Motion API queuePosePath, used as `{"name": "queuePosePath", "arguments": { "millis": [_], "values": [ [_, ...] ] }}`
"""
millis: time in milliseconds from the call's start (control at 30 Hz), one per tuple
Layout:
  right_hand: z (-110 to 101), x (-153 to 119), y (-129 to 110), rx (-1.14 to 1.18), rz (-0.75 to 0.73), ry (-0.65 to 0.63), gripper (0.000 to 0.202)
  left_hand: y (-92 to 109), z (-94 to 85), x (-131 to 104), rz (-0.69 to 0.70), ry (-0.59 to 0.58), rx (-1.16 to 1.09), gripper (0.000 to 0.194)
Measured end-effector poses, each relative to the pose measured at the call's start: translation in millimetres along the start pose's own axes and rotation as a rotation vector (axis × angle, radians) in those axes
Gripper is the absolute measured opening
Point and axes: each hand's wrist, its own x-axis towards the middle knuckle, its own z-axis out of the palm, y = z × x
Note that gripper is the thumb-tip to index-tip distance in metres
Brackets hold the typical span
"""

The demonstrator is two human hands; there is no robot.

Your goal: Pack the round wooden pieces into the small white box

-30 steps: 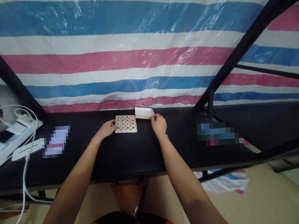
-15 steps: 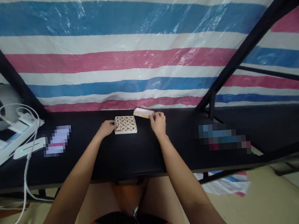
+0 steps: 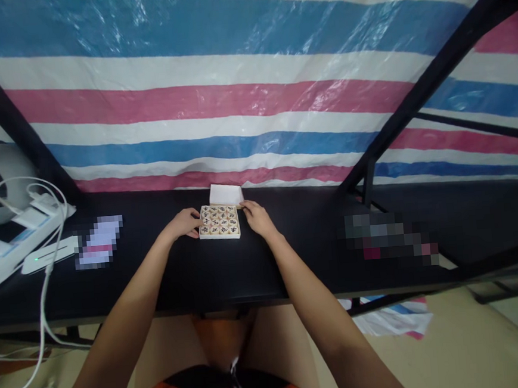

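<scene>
A shallow white box [image 3: 220, 236] packed with round Chinese chess pieces [image 3: 215, 221] lies on the black tabletop. The pieces sit in rows, most with dark characters facing up. At the box's left edge, the fingers and thumb of my left hand [image 3: 183, 223] hold its side. My right hand [image 3: 258, 219] pinches the right corner of the box lid [image 3: 225, 195], its fingers bent. Right behind the box, the lid is tilted with its pale inside facing me. From here I cannot tell whether lid and box touch.
On the left lie a white power strip [image 3: 29, 239], a white device with a green light [image 3: 51, 255], looping cables [image 3: 46, 288] and a blurred flat item [image 3: 101, 242]. Another blurred item [image 3: 388, 234] is on the right. Black metal posts [image 3: 396, 114] and striped plastic sheeting [image 3: 216, 102] stand behind.
My right hand has brought the lid leftward, from the box's right to behind it, and tipped its inside toward me. The box has shifted slightly toward me with my left hand at its side.
</scene>
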Motion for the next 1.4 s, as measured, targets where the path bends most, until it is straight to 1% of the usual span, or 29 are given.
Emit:
{"name": "queuePosePath", "arguments": {
  "millis": [100, 233, 333, 433, 533, 633, 700, 867, 967, 1100, 1167, 1233, 1267, 1300, 1400],
  "values": [
    [6, 2, -2, 0.035, -0.060, -0.050, 0.048, 0, 1.6, 1, -0.012, -0.007, -0.018, 0.044],
    [11, 4, 1, 0.027, -0.075, -0.044, 0.057, -2, 3.1, 3, 0.006, -0.012, -0.050, 0.048],
    [11, 5, 1, 0.020, -0.073, -0.021, 0.058, -3, 4.5, 6, 0.009, 0.009, -0.078, 0.051],
    [10, 5, 0, 0.008, -0.041, 0.013, 0.057, -5, 5.4, 8, 0.004, 0.020, -0.101, 0.054],
    [12, 5, -1, -0.028, -0.041, -0.031, 0.058, -5, 5.6, 8, 0.008, 0.014, -0.114, 0.057],
    [14, 5, -3, -0.062, -0.079, -0.094, 0.060, -5, 5.7, 8, 0.018, 0.020, -0.124, 0.063],
    [15, 6, -4, -0.071, -0.100, -0.111, 0.059, -5, 6.1, 8, 0.023, 0.026, -0.121, 0.067],
    [13, 8, -8, -0.072, -0.134, -0.125, 0.060, -5, 7.9, 10, 0.027, 0.048, -0.125, 0.072],
    [12, 9, -8, -0.032, -0.116, -0.086, 0.063, -6, 9.2, 13, 0.040, 0.068, -0.125, 0.070],
    [9, 12, -9, 0.034, -0.023, 0.016, 0.054, -10, 10.6, 18, 0.062, 0.097, -0.104, 0.071],
    [4, 12, -14, 0.066, 0.006, 0.065, 0.045, -11, 11.5, 21, 0.071, 0.122, -0.091, 0.071],
    [-3, 11, -22, 0.091, 0.004, 0.095, 0.034, -12, 12.8, 23, 0.077, 0.150, -0.083, 0.068],
    [-7, 10, -27, 0.100, -0.010, 0.090, 0.028, -13, 13.4, 24, 0.080, 0.161, -0.079, 0.065],
    [-12, 8, -31, 0.107, -0.034, 0.055, 0.024, -12, 14.1, 24, 0.085, 0.167, -0.076, 0.062],
    [-21, -1, -40, 0.105, -0.092, -0.103, 0.019, -11, 15.7, 23, 0.100, 0.182, -0.068, 0.053]
  ]
}}
